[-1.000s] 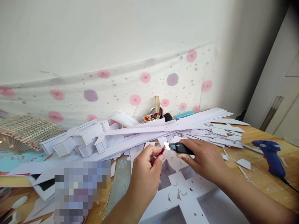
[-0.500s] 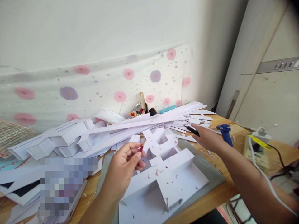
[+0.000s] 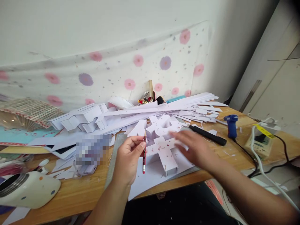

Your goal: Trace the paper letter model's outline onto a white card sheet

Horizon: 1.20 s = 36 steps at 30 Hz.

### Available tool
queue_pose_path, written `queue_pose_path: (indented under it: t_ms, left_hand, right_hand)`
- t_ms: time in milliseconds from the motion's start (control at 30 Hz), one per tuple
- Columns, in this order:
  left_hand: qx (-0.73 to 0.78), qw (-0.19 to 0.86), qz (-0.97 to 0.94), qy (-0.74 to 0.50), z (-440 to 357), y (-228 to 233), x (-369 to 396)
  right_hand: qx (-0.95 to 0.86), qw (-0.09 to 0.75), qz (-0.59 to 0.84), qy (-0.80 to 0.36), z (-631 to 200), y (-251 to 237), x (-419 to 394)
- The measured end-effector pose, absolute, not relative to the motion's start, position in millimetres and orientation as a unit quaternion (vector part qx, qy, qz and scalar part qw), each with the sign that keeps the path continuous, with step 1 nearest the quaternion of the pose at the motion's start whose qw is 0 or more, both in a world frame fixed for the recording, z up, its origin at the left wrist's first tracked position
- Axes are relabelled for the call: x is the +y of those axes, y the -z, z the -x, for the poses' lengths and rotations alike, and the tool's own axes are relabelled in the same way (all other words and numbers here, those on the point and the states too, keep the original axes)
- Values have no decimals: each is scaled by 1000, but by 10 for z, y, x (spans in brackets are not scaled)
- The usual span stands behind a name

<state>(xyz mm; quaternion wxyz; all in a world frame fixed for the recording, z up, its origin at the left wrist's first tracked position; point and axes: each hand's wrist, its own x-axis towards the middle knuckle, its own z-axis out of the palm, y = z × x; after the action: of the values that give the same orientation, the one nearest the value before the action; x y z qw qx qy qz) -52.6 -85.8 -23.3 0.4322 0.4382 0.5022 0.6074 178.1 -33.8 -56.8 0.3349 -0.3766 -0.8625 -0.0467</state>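
Observation:
Between the thumb and fingers of my left hand [image 3: 128, 157] is a red and black pencil [image 3: 144, 157], its sharpened tip up and its eraser end down. My right hand [image 3: 193, 148], somewhat blurred, hovers over the right side of a white cardboard model [image 3: 169, 157]; its fingers are stretched out with nothing in them. Pencil shavings lie scattered on the model, which rests on a grey cutting mat [image 3: 114, 153]. Beyond my right hand, a black utility knife [image 3: 208, 135] lies on the wooden table [image 3: 77, 190].
A blue glue gun [image 3: 232, 126] stands at the right, near a power strip [image 3: 259, 145] with cables. White card strips [image 3: 194, 101] and another folded card model [image 3: 82, 117] fill the back. A cream jar [image 3: 35, 190] lies at the front left.
My right hand has let go of the utility knife, which now lies on the table, and has moved left over the model. The pencil is now upright in my left hand. The view has shifted.

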Motion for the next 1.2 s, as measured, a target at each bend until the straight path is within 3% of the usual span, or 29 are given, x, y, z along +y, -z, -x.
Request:
queue_pose_path:
  t_ms: [133,267,500,633,733,800,933,1033,1200]
  left_hand:
    - [469,483,-411,-614,294,296,-953]
    - [441,550,-380,-599,164,377,-1035]
    - [427,580,-458,-522,212,441,-1166]
    - [461,489,-583,-456,436,383,-1218]
    - [574,235,-608,-495,753,445,-1191]
    - [636,147,-594,-469,986,560,-1146]
    - [684,262,-567,-377,1235,782,-1047]
    - [684,277,-568,-364,1205,807,-1004]
    - [658,266,-570,-415,1143,723,-1017]
  right_hand:
    - [-896,394,201,45,-1358,535,-692]
    - [-874,449,180,57,-1331,590,-749]
    - [-870,448,189,84,-1418,663,-770]
    - [-847,469,240,75,-1616,768,-642]
    - [-757,513,401,43,-1916,881,-442]
    - [-709,484,512,-26,-2101,964,-314]
    - [-701,423,543,-184,-2226,1128,-192]
    - [-705,408,536,-222,-2169,1192,-196]
    - [-663,496,478,-292,-2132,1138,-203]
